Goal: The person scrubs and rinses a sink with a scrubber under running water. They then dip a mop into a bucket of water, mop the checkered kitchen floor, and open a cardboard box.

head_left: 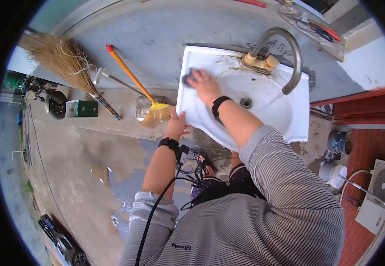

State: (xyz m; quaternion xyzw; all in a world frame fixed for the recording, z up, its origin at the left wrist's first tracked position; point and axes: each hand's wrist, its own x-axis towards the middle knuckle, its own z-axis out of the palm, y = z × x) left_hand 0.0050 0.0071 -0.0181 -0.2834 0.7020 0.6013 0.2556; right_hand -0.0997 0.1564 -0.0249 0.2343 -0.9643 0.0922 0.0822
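A white washbasin [299,102] with a round drain [246,103] lies in front of me. My right hand [205,85] presses a dark grey scrubbing pad [188,80] against the flat upper-left corner of the basin. The fingers partly cover the pad. At the basin's left edge, my left hand [177,125] grips the rim, with some fingers hidden by it. A curved metal faucet [296,53] on a stained, yellowed base arches over the bowl, and what looks like a stream of water leaves its spout.
A yellow broom [157,108] with an orange handle leans left of the basin, beside a straw broom [61,57]. Pliers [318,31] lie in a plastic bag at upper right. Buckets [333,174] and an outdoor air-conditioner unit [381,186] stand at right. Wet patches mark the floor.
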